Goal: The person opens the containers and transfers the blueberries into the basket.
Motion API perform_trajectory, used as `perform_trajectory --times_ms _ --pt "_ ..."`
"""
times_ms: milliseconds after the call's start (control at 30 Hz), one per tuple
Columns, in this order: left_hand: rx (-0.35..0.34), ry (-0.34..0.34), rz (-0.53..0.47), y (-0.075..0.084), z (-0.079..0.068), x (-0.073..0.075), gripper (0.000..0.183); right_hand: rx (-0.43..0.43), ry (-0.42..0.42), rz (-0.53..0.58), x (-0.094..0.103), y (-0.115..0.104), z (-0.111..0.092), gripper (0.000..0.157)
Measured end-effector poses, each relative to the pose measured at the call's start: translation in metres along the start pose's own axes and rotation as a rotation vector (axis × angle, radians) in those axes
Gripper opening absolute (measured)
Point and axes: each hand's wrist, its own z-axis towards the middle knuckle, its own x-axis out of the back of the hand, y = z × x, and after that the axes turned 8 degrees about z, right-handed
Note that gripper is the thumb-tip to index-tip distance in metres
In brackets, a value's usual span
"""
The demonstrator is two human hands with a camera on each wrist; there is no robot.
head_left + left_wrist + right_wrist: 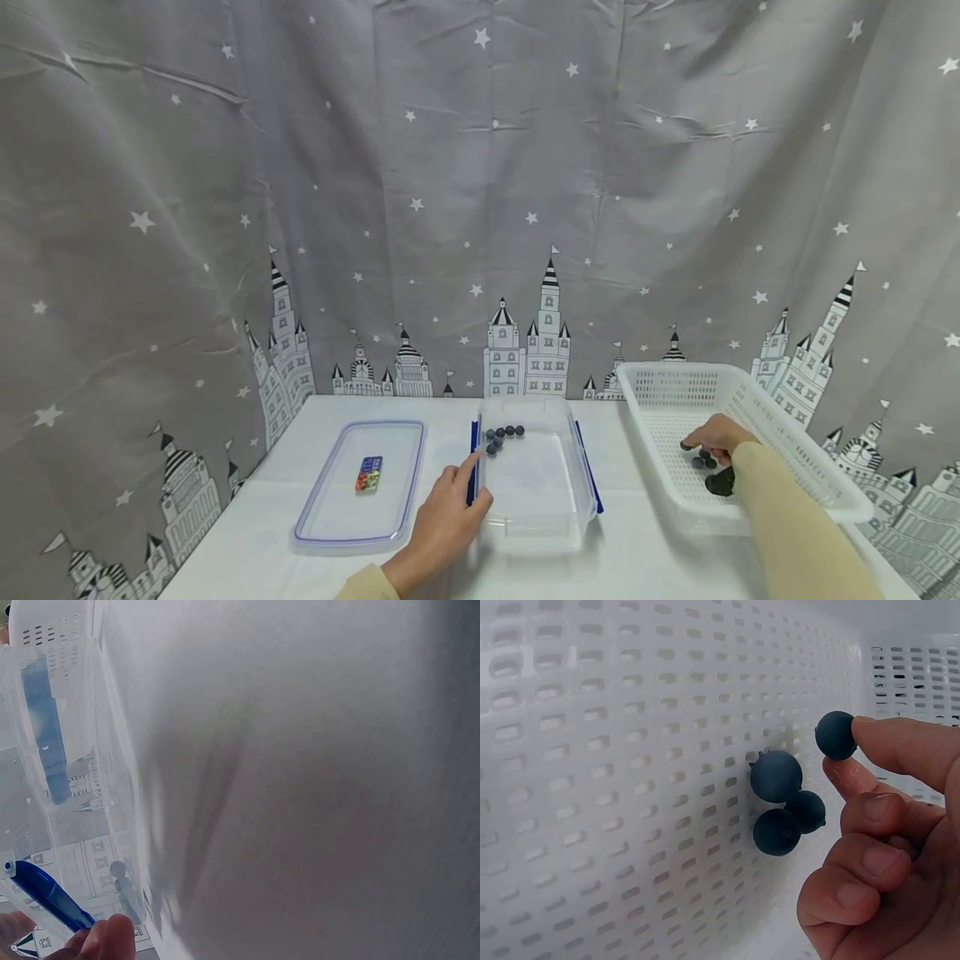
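My right hand [722, 437] is inside the white perforated basket [647, 450], pinching a blueberry [835, 735] between thumb and forefinger. Below it, 3 more blueberries [777, 777] lie together on the basket's floor, next to the curled other fingers. At the left side of a clear plastic container [536, 525], my left hand [448, 510] touches the edge by a blue latch [52, 896], its forefinger fairly straight. Several blueberries [492, 448] sit inside the container, gathered in its far left corner.
Left of the container, a clear lid [330, 512] with a purple-blue rim lies flat, with a colourful label [369, 475] on it. All stand on a white-covered table [255, 550]. Behind hangs a grey curtain [450, 183] printed with stars and castles.
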Motion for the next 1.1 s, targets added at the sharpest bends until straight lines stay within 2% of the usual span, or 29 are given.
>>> perform_trajectory --times_ms 267,400,533,633,767,1100 --pt "-0.007 0.010 -0.001 0.000 -0.001 0.001 0.062 0.058 0.039 0.011 0.004 -0.003 0.006 0.023" --pt "-0.019 0.017 -0.009 0.001 -0.002 0.002 0.062 0.093 0.034 0.048 0.004 -0.016 0.006 0.022" --pt "-0.029 0.024 -0.015 0.000 -0.003 0.003 0.063 0.150 0.022 0.073 0.004 -0.039 0.005 0.017" --pt "-0.028 0.022 -0.018 0.000 -0.002 0.002 0.063 0.215 0.004 0.069 0.002 -0.058 0.004 0.019" --pt "-0.018 0.017 -0.014 0.000 -0.001 0.000 0.062 0.291 -0.028 0.063 -0.004 -0.081 0.002 0.029" --pt "0.001 -0.003 -0.007 0.000 0.000 0.001 0.062 0.384 -0.058 0.100 -0.029 -0.130 -0.008 0.035"
